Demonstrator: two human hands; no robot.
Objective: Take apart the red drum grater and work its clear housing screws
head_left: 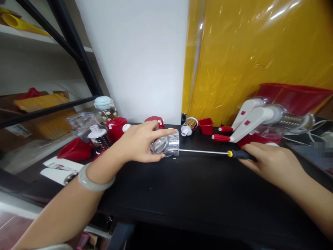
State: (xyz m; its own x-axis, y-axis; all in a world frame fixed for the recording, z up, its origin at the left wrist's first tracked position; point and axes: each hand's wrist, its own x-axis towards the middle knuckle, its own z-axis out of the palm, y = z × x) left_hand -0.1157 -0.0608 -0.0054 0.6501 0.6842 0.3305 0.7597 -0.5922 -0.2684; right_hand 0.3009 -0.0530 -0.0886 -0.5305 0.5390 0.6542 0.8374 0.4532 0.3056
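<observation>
My left hand (145,140) grips a clear plastic grater housing (173,143) that lies on its side on the black table, its round opening facing right. In my right hand (273,165) is a screwdriver (236,154) with a black and yellow handle. Its long metal shaft points left, and the tip reaches into or behind the housing, where I cannot make it out. A red part (154,121) stands just behind my left hand. Farther back are a metal grater drum (189,126) with a white end and a small red hopper (206,125).
Rotary graters with white cranks (255,119) and a red bin (293,95) stand at the right. At left are another drum (101,139), a red funnel-like part (75,149), white handles (58,172) and a blue-lidded bottle (105,106). A black shelf frame (75,48) rises there.
</observation>
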